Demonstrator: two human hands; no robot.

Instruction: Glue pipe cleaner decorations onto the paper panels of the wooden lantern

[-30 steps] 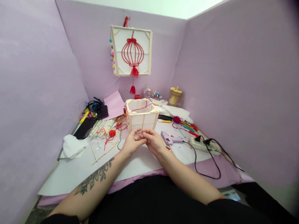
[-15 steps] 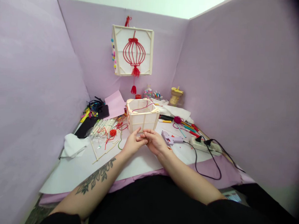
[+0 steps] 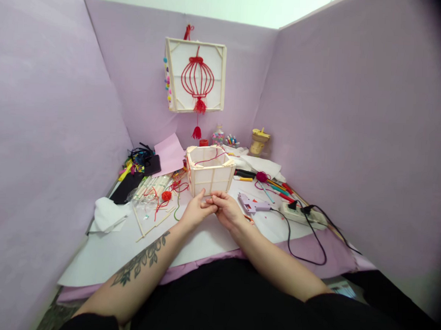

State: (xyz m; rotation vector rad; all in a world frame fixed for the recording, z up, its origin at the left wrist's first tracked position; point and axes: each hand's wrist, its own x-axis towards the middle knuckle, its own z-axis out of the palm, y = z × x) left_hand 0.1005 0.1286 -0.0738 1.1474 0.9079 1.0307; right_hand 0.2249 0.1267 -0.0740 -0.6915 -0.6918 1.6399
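Observation:
My left hand (image 3: 196, 212) and my right hand (image 3: 228, 210) meet fingertip to fingertip just in front of a white box-shaped lantern frame (image 3: 210, 179). Both hands are closed, fingers pressed together; anything between them is too small or hidden to make out. The lantern frame stands upright on the table, with pale stick edges, white panels and an open top. Across its top runs a dark red string (image 3: 209, 159). Close to my right hand lies a lilac glue gun (image 3: 253, 204), and scissors with orange handles (image 3: 248, 218) peek out beside my wrist.
A finished-looking lantern (image 3: 197, 77) with a red tassel hangs at the back wall. On the left are a red yarn ball (image 3: 166, 195), loose sticks (image 3: 154, 226) and crumpled white cloth (image 3: 109, 214). To the right, a power strip (image 3: 302, 214) trails black cables; purple-red yarn (image 3: 262, 176) lies behind.
Both hands stay together in front of the lantern frame, with only a slight shift of the fingers. The scissors beside my right wrist show a little more.

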